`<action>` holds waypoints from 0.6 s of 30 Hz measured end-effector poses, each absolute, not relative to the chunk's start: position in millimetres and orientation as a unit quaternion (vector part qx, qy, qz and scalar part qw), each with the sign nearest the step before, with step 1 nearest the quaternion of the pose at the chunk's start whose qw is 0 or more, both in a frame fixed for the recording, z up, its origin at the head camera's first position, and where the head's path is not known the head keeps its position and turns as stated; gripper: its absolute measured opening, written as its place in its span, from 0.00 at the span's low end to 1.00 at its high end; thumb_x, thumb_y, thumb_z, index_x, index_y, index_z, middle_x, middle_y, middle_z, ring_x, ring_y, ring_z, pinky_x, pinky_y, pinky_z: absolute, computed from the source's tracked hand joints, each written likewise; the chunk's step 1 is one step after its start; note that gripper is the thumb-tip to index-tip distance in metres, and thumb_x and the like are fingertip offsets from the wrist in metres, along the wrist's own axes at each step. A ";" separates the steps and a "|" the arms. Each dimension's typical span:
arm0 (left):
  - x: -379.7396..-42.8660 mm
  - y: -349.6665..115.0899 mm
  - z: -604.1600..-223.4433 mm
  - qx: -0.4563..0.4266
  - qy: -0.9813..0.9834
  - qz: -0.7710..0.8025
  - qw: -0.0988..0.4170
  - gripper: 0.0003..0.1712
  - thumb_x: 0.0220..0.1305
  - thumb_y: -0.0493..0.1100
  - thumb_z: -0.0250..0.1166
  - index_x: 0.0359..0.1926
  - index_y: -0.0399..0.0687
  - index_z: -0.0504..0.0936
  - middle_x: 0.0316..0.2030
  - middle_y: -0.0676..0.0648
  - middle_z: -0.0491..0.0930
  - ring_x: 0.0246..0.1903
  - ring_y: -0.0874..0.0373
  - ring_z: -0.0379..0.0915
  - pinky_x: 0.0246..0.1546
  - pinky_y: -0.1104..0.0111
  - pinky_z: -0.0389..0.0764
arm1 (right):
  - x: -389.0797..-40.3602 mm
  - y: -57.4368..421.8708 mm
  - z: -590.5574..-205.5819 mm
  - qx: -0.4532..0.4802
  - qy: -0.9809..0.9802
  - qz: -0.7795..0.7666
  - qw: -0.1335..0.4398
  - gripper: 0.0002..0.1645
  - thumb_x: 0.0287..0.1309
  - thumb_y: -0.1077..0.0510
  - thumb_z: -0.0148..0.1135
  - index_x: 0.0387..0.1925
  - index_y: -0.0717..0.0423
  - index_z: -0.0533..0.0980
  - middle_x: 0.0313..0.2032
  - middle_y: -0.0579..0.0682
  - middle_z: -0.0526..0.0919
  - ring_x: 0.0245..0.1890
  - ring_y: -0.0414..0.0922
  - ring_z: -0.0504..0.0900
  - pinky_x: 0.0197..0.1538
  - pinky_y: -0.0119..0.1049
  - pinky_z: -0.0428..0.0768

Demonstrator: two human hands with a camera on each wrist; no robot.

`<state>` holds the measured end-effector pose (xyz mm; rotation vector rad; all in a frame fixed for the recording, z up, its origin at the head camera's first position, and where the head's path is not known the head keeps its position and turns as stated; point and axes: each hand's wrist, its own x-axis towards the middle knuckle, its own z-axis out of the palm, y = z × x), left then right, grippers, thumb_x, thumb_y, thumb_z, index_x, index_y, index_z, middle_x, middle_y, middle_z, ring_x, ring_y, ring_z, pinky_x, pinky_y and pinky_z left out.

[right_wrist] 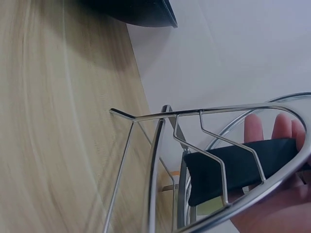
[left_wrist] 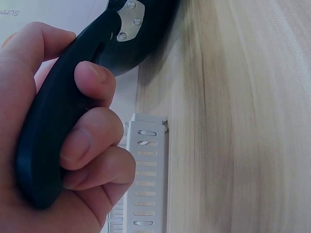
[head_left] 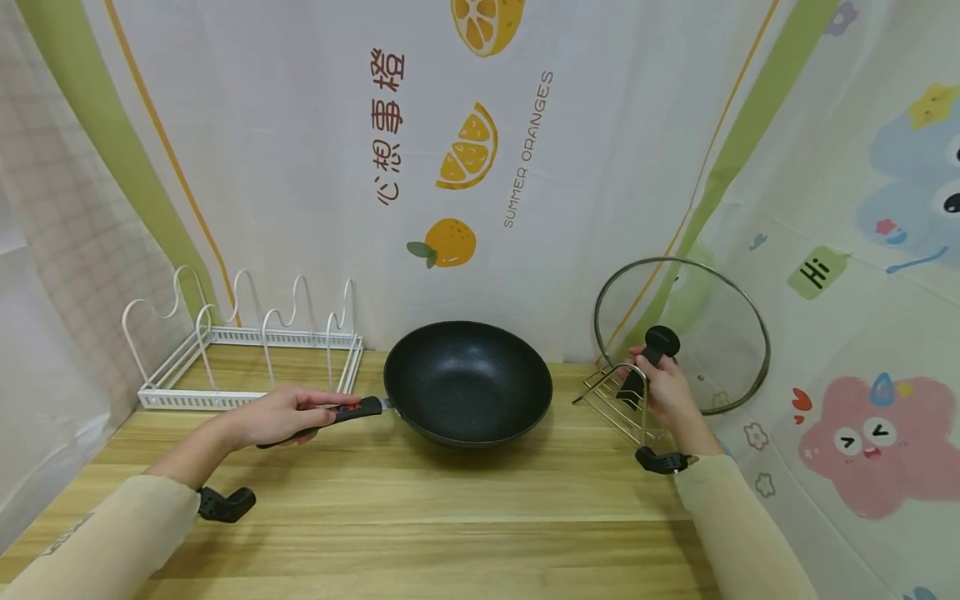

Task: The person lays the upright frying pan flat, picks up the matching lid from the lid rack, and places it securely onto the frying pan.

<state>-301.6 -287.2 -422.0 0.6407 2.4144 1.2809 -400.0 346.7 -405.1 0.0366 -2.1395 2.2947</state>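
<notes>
A black wok (head_left: pixel 467 379) sits at the middle of the wooden table, its bowl facing up. My left hand (head_left: pixel 281 417) grips its black handle (left_wrist: pixel 63 102), with fingers curled round it in the left wrist view. Off to the right, a glass lid (head_left: pixel 723 333) with a metal rim leans upright in a small wire lid rack (right_wrist: pixel 154 165). My right hand (head_left: pixel 666 385) holds the lid by its black handle (right_wrist: pixel 243 160), fingers behind the rack's front loop. The rack's wires partly cover that handle in the right wrist view.
A white rack (head_left: pixel 247 400) with tall curved wire dividers stands at the back left, just behind my left hand. Printed curtains (head_left: pixel 300 167) hang along the back and sides. Wooden tabletop (head_left: pixel 450 525) stretches in front of the wok.
</notes>
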 end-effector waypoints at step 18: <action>-303.3 -288.2 -426.0 0.222 0.847 0.454 0.163 0.27 0.85 0.45 0.60 0.78 0.46 0.77 0.21 0.53 0.72 0.18 0.64 0.65 0.18 0.72 0.66 | -395.5 350.1 -396.4 0.016 -0.706 0.708 0.003 0.14 0.88 0.51 0.50 0.64 0.50 0.73 0.44 0.37 0.86 0.44 0.34 0.92 0.51 0.34 0.90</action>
